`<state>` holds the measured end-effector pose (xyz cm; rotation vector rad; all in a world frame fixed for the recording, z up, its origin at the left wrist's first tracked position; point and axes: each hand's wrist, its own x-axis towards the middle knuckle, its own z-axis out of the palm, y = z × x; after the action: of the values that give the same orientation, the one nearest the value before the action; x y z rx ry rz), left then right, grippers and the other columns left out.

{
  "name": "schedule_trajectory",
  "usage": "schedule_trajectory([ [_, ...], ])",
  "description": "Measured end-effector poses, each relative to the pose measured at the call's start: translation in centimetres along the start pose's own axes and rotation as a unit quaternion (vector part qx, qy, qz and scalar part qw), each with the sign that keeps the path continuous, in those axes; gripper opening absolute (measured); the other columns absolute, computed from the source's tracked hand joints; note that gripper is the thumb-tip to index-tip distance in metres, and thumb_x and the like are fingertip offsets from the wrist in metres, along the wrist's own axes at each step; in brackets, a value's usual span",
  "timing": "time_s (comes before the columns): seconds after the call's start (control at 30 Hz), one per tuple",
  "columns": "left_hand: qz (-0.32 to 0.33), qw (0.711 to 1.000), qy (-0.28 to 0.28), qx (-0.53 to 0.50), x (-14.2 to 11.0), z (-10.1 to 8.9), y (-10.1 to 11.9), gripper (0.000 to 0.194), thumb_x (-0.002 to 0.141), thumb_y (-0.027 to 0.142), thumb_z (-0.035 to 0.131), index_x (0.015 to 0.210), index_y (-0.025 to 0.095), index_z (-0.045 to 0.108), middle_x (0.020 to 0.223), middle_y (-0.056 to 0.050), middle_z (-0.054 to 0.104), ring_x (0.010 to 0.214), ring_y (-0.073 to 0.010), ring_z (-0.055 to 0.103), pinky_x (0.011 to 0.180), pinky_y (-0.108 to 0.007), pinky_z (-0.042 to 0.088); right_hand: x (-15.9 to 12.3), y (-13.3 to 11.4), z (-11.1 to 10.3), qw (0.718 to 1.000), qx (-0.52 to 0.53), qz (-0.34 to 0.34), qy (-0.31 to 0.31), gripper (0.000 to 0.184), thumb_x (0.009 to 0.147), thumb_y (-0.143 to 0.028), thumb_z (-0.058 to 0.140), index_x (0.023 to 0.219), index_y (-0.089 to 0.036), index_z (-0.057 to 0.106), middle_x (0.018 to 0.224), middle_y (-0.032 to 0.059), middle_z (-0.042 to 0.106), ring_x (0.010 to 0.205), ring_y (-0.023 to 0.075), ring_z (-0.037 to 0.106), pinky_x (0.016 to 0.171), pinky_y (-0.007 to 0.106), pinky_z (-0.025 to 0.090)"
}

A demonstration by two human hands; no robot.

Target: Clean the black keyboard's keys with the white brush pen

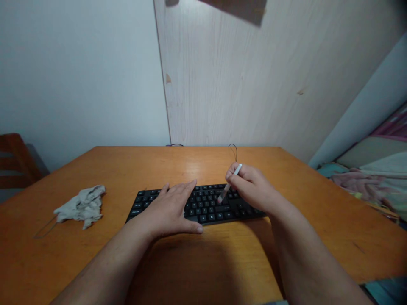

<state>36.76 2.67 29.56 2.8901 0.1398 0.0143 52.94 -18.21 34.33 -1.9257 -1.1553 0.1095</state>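
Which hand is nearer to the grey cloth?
Left. The left hand spreads over the keyboard, right of the grey cloth; the right hand is farther right, a slim tool in its grip.

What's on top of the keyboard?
Left hand lies on the keyboard; right hand holds a slim tool, tip at the keys. Keys beneath both hands are hidden.

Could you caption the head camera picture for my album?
Left hand spread over a black keyboard, right hand holding a slim brush-like tool at its keys, crumpled cloth at left.
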Motion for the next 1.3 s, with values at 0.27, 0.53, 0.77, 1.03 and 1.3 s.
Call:
schedule_trajectory([
  [0.27, 0.002, 1.000, 0.002, 0.003, -0.1, 0.0, -0.1, 0.132, 0.064, 0.088, 0.065, 0.166, 0.020, 0.015, 0.167, -0.018, 0.031, 0.151, -0.0422, 0.030, 0.123, -0.062, 0.014, 0.6, 0.8, 0.8, 0.996, -0.057, 0.002, 0.067, 0.018, 0.096, -0.029, 0.052, 0.082, -0.022, 0.061, 0.074, 0.0016, 0.069, 0.070, 0.0183, 0.062, 0.067, 0.029, 0.041],
  [0.53, -0.008, 1.000, -0.014, 0.009, -0.1, -0.5, 0.5, 0.131, 0.064, 0.087, 0.065, 0.165, 0.018, 0.017, 0.166, -0.020, 0.032, 0.151, -0.0420, 0.030, 0.123, -0.062, 0.014, 0.4, 0.6, 1.0, 0.996, -0.090, -0.019, -0.020, 0.024, 0.098, -0.031, 0.049, 0.080, -0.021, 0.060, 0.073, 0.0008, 0.064, 0.070, 0.0173, 0.060, 0.067, 0.029, 0.040],
  [0.77, -0.005, 1.000, -0.012, 0.018, 0.0, -0.1, 0.1, 0.132, 0.064, 0.089, 0.063, 0.166, 0.019, 0.015, 0.167, -0.019, 0.030, 0.152, -0.0405, 0.029, 0.124, -0.062, 0.012, -0.2, -0.1, 0.2, 0.992, -0.108, 0.003, -0.061, 0.021, 0.095, -0.027, 0.051, 0.076, -0.022, 0.060, 0.073, 0.0018, 0.067, 0.069, 0.0175, 0.060, 0.066, 0.028, 0.041],
  [1.03, -0.010, 1.000, -0.015, 0.015, 0.0, -0.3, 0.3, 0.131, 0.065, 0.088, 0.065, 0.165, 0.017, 0.017, 0.166, -0.019, 0.032, 0.153, -0.0410, 0.028, 0.124, -0.062, 0.012, -0.1, -0.1, -0.6, 0.998, -0.052, 0.000, -0.019, 0.026, 0.096, -0.025, 0.047, 0.071, -0.022, 0.054, 0.064, 0.0004, 0.067, 0.065, 0.0173, 0.061, 0.065, 0.028, 0.040],
  [1.3, -0.004, 1.000, -0.009, 0.013, -0.1, -0.3, 0.3, 0.131, 0.065, 0.087, 0.064, 0.165, 0.017, 0.018, 0.167, -0.018, 0.030, 0.152, -0.0418, 0.029, 0.124, -0.063, 0.014, 0.7, 0.9, 1.0, 0.999, 0.006, 0.010, 0.042, 0.020, 0.097, -0.032, 0.052, 0.082, -0.021, 0.059, 0.067, -0.0007, 0.066, 0.063, 0.0158, 0.061, 0.062, 0.027, 0.039],
])
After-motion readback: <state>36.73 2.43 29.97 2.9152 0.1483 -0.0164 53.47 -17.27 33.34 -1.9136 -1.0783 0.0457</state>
